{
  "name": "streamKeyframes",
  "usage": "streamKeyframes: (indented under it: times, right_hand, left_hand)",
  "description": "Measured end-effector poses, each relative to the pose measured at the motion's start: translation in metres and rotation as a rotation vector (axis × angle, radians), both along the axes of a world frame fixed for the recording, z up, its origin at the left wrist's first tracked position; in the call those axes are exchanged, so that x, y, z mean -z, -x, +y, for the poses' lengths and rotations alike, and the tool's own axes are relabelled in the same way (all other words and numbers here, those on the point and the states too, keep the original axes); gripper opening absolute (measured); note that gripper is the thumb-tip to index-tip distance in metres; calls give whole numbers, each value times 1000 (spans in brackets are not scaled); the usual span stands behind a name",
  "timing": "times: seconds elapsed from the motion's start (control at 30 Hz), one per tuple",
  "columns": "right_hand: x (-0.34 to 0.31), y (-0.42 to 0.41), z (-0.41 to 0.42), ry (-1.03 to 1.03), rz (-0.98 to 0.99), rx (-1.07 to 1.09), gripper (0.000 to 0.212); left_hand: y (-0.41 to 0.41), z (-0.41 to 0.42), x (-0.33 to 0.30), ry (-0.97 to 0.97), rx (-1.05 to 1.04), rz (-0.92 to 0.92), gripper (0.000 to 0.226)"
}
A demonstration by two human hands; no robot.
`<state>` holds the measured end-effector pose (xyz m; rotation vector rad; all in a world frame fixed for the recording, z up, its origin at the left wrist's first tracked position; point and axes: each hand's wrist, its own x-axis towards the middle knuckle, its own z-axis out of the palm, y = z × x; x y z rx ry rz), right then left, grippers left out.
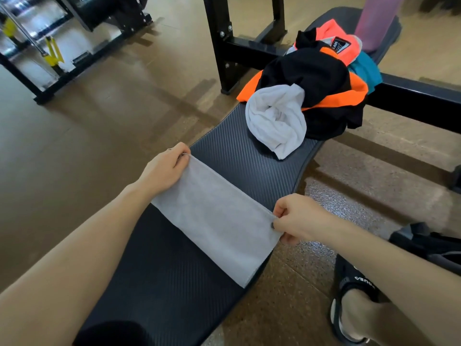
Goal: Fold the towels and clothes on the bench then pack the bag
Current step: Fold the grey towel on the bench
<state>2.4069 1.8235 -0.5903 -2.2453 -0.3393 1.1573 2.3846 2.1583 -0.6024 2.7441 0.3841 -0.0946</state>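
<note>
A grey towel (217, 221) lies flat across the black padded bench (249, 161), folded into a long strip. My left hand (164, 171) pinches its far left corner. My right hand (299, 218) pinches the far right corner at the bench's edge. Further along the bench sits a crumpled white towel (277, 118). Behind it is a heap of black and orange clothes (314, 78), with a coral garment (336, 41) and a teal one (366, 71). The black bag (429, 243) lies on the floor at the right, partly out of frame.
A pink bottle (374, 23) stands at the bench's far end. The black steel rack frame (224, 46) rises beside the bench. My foot in a black slipper (354, 295) rests on the brown floor. Gym equipment with yellow parts (52, 51) stands far left.
</note>
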Motion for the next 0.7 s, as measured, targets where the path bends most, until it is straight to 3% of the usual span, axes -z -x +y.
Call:
streamKeyframes:
  times: [0.2, 0.37, 0.7]
  right_hand:
    - [-2, 2, -2, -16, 88, 19, 16]
    - [-2, -1, -2, -32, 130, 40, 12]
    - [-2, 3, -3, -28, 96, 66, 3]
  left_hand:
    - [-5, 3, -3, -52, 62, 80, 13]
    - [-6, -5, -6, -140, 73, 86, 12]
    - [3, -7, -3, -134, -26, 49, 20]
